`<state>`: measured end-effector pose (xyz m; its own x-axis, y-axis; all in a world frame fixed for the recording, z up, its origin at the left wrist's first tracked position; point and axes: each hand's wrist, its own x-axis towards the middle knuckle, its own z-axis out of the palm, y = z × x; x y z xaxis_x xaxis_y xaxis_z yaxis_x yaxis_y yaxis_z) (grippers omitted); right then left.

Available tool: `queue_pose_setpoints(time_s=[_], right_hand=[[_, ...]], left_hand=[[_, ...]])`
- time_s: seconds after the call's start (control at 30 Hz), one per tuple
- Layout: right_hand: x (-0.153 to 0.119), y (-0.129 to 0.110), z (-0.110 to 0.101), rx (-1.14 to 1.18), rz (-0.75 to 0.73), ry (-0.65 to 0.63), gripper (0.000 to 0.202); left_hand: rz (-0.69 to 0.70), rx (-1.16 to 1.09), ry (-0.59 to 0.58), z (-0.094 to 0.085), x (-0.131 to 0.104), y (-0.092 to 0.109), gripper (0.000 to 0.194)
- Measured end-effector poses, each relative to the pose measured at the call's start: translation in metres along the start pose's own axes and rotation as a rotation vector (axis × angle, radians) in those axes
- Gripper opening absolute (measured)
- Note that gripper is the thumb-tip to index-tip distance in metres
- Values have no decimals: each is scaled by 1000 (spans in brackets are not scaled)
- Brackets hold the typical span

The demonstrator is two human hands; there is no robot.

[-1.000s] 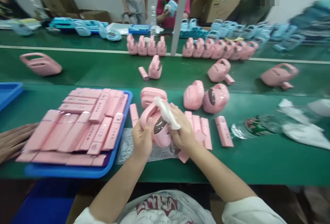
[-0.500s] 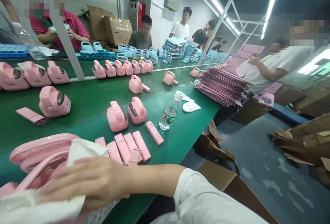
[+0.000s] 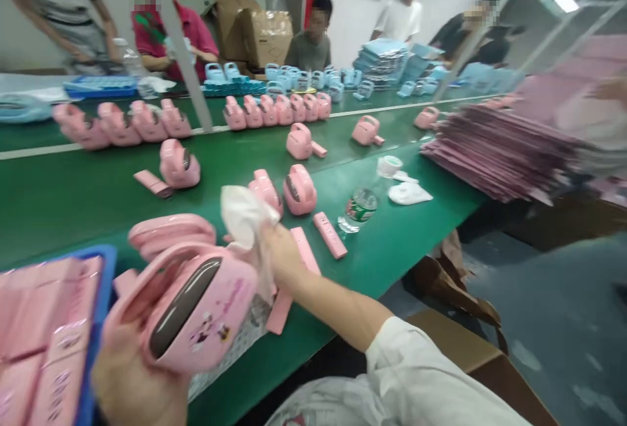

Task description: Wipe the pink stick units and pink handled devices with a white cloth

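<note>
My left hand (image 3: 140,374) is wrapped round a pink plastic housing (image 3: 223,321) with a top handle, a dark oval window and a cartoon print on its side. My right hand (image 3: 281,249) grips a white cloth (image 3: 240,213) just beyond that housing; whether the cloth touches it I cannot tell. Another pink piece (image 3: 171,230) lies on the green bench behind the held one. Near my right forearm are slim pink bars (image 3: 304,249), partly hidden by the hand. Two more pink housings (image 3: 300,189) stand past the cloth.
A blue tray (image 3: 108,276) of pink parts sits at the left. To the right are a water bottle (image 3: 360,207), a white cloth piece (image 3: 410,193) and a stack of pink sheets (image 3: 494,151). Several people work across the green bench (image 3: 382,256).
The view has swung left, bringing the blue tray in. My right hand has moved away from the near left with the cloth. My left hand and the printed housing now show clearly.
</note>
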<state>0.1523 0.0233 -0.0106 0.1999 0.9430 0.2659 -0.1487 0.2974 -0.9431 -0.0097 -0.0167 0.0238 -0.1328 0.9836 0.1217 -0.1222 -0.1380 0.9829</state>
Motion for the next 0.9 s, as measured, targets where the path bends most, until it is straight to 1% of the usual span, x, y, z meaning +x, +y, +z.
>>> queue_pose_setpoints(time_s=[0.03, 0.07, 0.1, 0.13, 0.17, 0.27, 0.43, 0.57, 0.63, 0.7, 0.73, 0.77, 0.87, 0.9], right_hand=[[0, -3, -2, 122, 188, 61, 51], [1, -8, -3, 230, 317, 90, 49], [1, -12, -4, 321, 399, 87, 47], [0, -16, -5, 385, 447, 72, 44], [-1, -20, -6, 418, 450, 75, 44], [-6, -24, -6, 388, 406, 111, 37], [-19, -20, -5, 256, 336, 217, 25], [-25, -18, -5, 144, 280, 201, 23], [-28, -19, -3, 119, 235, 197, 19], [-31, -20, 1, 112, 204, 182, 18], [-33, -21, 3, 108, 196, 163, 20], [-34, -21, 5, 103, 189, 147, 21], [-38, -20, 11, 114, 157, 153, 26], [-39, -20, 12, 131, 152, 165, 26]], left_hand=[[-40, -116, 81, 6, 1, -1, 39], [-20, -164, 114, 11, 2, -3, 39], [-15, -196, 119, 14, 2, -5, 41], [-14, -221, 118, 15, 2, -8, 43], [1, -233, 114, 15, 1, -11, 44], [37, -273, 100, 10, -3, -18, 45], [57, -326, 36, 6, -5, -20, 43], [62, -345, -4, 7, -4, -18, 43], [57, -342, -20, 6, -6, -19, 46], [87, -318, -46, 4, -7, -20, 47], [127, -290, -60, 2, -9, -22, 46], [195, -254, -77, 1, -9, -24, 44], [473, -143, -118, -4, -10, -30, 41], [543, -115, -127, -5, -10, -32, 41]])
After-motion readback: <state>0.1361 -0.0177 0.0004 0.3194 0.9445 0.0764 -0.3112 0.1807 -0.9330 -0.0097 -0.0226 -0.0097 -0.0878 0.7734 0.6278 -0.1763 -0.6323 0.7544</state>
